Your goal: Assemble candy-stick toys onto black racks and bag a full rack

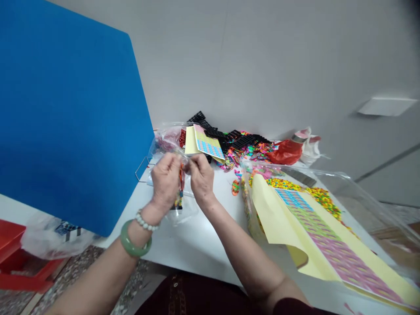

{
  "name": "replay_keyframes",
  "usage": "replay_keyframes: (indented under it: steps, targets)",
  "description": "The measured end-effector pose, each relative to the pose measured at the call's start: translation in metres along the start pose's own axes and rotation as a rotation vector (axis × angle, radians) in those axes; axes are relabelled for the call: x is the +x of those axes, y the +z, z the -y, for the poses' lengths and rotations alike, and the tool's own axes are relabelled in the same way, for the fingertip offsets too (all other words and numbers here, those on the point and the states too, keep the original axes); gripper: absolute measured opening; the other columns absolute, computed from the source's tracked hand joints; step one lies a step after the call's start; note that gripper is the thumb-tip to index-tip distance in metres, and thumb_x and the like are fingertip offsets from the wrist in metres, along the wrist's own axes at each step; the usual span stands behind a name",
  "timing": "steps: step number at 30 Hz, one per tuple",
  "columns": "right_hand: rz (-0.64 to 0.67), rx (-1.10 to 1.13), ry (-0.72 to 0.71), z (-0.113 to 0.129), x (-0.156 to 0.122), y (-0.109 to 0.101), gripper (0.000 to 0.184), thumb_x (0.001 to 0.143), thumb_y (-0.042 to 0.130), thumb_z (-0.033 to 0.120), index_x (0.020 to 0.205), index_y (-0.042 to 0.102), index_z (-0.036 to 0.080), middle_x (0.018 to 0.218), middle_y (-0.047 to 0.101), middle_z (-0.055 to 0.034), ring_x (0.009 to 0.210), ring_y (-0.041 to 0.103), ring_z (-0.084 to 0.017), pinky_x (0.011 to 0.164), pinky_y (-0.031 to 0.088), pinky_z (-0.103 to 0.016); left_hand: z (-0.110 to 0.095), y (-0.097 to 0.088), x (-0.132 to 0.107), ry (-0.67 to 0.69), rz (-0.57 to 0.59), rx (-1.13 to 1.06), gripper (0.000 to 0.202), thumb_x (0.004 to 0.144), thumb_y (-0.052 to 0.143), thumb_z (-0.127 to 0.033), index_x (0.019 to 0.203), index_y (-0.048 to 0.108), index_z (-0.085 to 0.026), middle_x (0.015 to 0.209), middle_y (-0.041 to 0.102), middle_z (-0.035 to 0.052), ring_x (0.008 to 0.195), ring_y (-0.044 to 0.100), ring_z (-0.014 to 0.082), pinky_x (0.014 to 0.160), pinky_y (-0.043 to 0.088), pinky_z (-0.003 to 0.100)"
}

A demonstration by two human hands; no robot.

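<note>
A small clear plastic bag [185,213] hangs between my hands over the white table, with dark and colourful pieces inside that are too blurred to name. My left hand [165,181] is closed on the bag's upper part, wearing a bead bracelet and a green bangle at the wrist. Close beside it, my right hand [201,178] pinches the bag's top from the other side. The fingertips of both hands partly hide the bag's mouth. Just beyond them lie yellow-backed sticker sheets [210,146] and a larger clear bag [167,139] with pinkish contents.
Black plastic grids [241,139] and small bright pieces [252,151] are heaped along the wall. To the right, a clear tray [343,176] holds yellow beads and long sticker sheets [328,236]. A blue board [72,109] stands left. A red bag [287,152] sits at the back.
</note>
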State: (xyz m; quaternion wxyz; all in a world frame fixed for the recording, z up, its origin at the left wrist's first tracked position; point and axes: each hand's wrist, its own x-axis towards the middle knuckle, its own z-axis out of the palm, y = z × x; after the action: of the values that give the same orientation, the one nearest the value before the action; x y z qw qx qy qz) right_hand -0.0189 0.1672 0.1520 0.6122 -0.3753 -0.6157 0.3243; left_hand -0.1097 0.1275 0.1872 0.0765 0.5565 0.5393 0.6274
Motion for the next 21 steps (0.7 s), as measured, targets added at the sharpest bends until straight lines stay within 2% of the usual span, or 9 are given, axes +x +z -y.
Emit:
replay_keyframes:
  steps: [3, 5, 7, 11, 13, 16, 19, 20, 21]
  targets:
    - [-0.078, 0.152, 0.192, -0.025, -0.033, -0.023, 0.013, 0.083, 0.048, 0.03, 0.075, 0.047, 0.021, 0.067, 0.052, 0.0047, 0.063, 0.051, -0.012, 0.061, 0.043, -0.024, 0.014, 0.018, -0.052, -0.091, 0.185, -0.054, 0.026, 0.092, 0.05, -0.033, 0.071, 0.056, -0.02, 0.062, 0.053, -0.0032, 0.06, 0.05, 0.0111, 0.059, 0.042, 0.023]
    - [-0.099, 0.179, 0.273, -0.039, -0.056, -0.043, 0.015, 0.081, 0.052, 0.031, 0.073, 0.048, 0.021, 0.066, 0.052, 0.0043, 0.064, 0.052, -0.013, 0.061, 0.044, -0.024, 0.026, 0.029, -0.091, -0.075, 0.303, -0.027, 0.025, 0.092, 0.048, -0.032, 0.074, 0.06, -0.021, 0.066, 0.059, -0.0004, 0.065, 0.055, 0.0136, 0.064, 0.045, 0.026]
    - [-0.07, 0.15, 0.313, -0.048, -0.08, -0.063, 0.016, 0.082, 0.056, 0.033, 0.073, 0.051, 0.019, 0.067, 0.054, 0.0028, 0.067, 0.053, -0.014, 0.062, 0.044, -0.025, 0.034, 0.038, -0.128, -0.034, 0.377, -0.001, 0.027, 0.091, 0.049, -0.032, 0.07, 0.06, -0.02, 0.067, 0.062, 0.0023, 0.068, 0.057, 0.0157, 0.068, 0.046, 0.029]
    - [0.019, 0.081, 0.346, -0.058, -0.118, -0.095, 0.018, 0.087, 0.055, 0.035, 0.078, 0.055, 0.019, 0.072, 0.059, 0.0005, 0.071, 0.055, -0.015, 0.065, 0.044, -0.027, 0.039, 0.057, -0.176, -0.158, 0.517, -0.115, 0.03, 0.092, 0.046, -0.026, 0.066, 0.058, -0.019, 0.065, 0.061, 0.0029, 0.064, 0.056, 0.0145, 0.065, 0.046, 0.027]
    - [0.003, 0.051, 0.339, -0.062, -0.128, -0.104, 0.019, 0.088, 0.054, 0.035, 0.078, 0.055, 0.019, 0.073, 0.058, 0.0009, 0.071, 0.054, -0.015, 0.067, 0.045, -0.027, 0.037, 0.065, -0.181, -0.183, 0.576, -0.093, 0.027, 0.092, 0.046, -0.023, 0.068, 0.059, -0.019, 0.069, 0.064, 0.0038, 0.068, 0.058, 0.015, 0.067, 0.046, 0.027]
    - [-0.088, 0.044, 0.349, -0.069, -0.132, -0.112, 0.018, 0.086, 0.055, 0.035, 0.077, 0.053, 0.02, 0.071, 0.055, 0.0022, 0.068, 0.052, -0.014, 0.064, 0.044, -0.026, 0.023, 0.065, -0.166, -0.182, 0.734, 0.053, 0.02, 0.086, 0.047, -0.015, 0.075, 0.063, -0.019, 0.073, 0.067, 0.0044, 0.065, 0.058, 0.0157, 0.064, 0.046, 0.027]
    - [-0.129, 0.006, 0.371, -0.078, -0.132, -0.117, 0.017, 0.086, 0.055, 0.035, 0.077, 0.053, 0.02, 0.07, 0.055, 0.0023, 0.067, 0.052, -0.014, 0.062, 0.044, -0.025, -0.004, 0.04, -0.136, -0.131, 0.939, 0.101, 0.015, 0.081, 0.054, -0.015, 0.075, 0.067, -0.02, 0.067, 0.067, 0.0027, 0.057, 0.056, 0.0153, 0.054, 0.043, 0.026]
    - [-0.119, -0.034, 0.371, -0.081, -0.134, -0.119, 0.017, 0.086, 0.054, 0.035, 0.077, 0.054, 0.02, 0.071, 0.056, 0.0019, 0.068, 0.053, -0.015, 0.063, 0.044, -0.026, -0.014, 0.03, -0.126, -0.103, 0.923, 0.08, 0.015, 0.082, 0.056, -0.019, 0.076, 0.069, -0.02, 0.068, 0.068, 0.0019, 0.059, 0.058, 0.0149, 0.054, 0.045, 0.025]
    - [-0.103, -0.088, 0.365, -0.083, -0.138, -0.121, 0.016, 0.086, 0.053, 0.034, 0.078, 0.055, 0.02, 0.072, 0.057, 0.0013, 0.069, 0.054, -0.015, 0.064, 0.045, -0.026, -0.022, 0.022, -0.117, -0.079, 0.849, 0.059, 0.014, 0.085, 0.057, -0.023, 0.079, 0.07, -0.02, 0.073, 0.069, 0.0016, 0.063, 0.06, 0.0146, 0.058, 0.048, 0.025]
